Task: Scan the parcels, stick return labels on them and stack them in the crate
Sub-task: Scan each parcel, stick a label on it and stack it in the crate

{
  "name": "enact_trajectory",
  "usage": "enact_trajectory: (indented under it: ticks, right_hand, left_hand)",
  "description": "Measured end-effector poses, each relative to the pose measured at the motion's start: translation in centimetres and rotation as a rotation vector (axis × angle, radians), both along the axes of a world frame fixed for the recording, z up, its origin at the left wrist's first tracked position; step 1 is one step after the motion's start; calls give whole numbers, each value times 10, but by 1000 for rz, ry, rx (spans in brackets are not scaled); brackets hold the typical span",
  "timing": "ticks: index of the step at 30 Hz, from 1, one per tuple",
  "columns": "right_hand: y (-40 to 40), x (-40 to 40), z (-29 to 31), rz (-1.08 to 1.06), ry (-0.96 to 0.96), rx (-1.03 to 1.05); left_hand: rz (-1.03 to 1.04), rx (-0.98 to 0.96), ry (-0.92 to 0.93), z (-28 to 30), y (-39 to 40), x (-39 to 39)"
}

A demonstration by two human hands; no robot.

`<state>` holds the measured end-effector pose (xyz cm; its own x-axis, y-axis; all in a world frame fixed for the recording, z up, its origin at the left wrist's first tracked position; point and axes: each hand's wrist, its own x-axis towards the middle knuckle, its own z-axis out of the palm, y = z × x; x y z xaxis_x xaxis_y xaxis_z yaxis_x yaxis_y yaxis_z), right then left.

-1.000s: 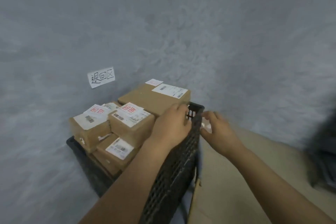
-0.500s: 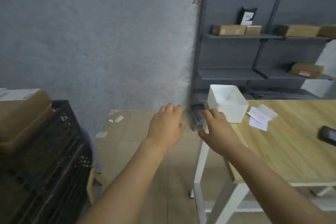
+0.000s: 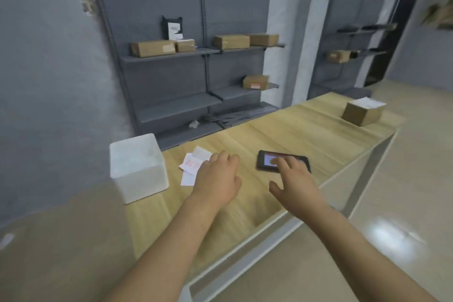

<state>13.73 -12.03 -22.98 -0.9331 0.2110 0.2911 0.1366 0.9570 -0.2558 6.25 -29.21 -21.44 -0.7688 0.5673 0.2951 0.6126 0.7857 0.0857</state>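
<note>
Grey shelves are backing a wooden surface [image 3: 306, 135]. Both hands are hovering released, holding nothing: the left hand [image 3: 218, 180] beside return labels [image 3: 193, 167], the right hand [image 3: 294, 180] over the scanner [image 3: 282, 160].

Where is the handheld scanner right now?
In the head view, the handheld scanner lies on the wooden table, under the right hand fingertips, right of the return labels.

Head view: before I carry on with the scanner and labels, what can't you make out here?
- Scanner: screen text too small; right hand covers its near end.
- Labels: red print blurred; left hand covers part.
- White box: contents hidden by its walls.
- Parcel on the table: label unreadable, blurred.
- Crate: outside the frame.
</note>
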Motion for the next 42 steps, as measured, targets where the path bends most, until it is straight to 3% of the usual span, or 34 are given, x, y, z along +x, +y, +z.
enact_trajectory:
  ticks: [13,27,36,42]
  right_hand:
    - [191,-72,-7,-229,-81,19]
    - [390,-132,-22,-237,-55,-75]
    - [558,-170,-11,-235,-19,-125]
    - [614,-192,-24,-292,23,-398]
  left_hand:
    - [-206,-79,32,-11,206,-112]
    - [-210,-89,-13,-18,415,-169]
    - [-150,55,-218,-11,586,-198]
    - [-67,141,-469,-29,646,-218]
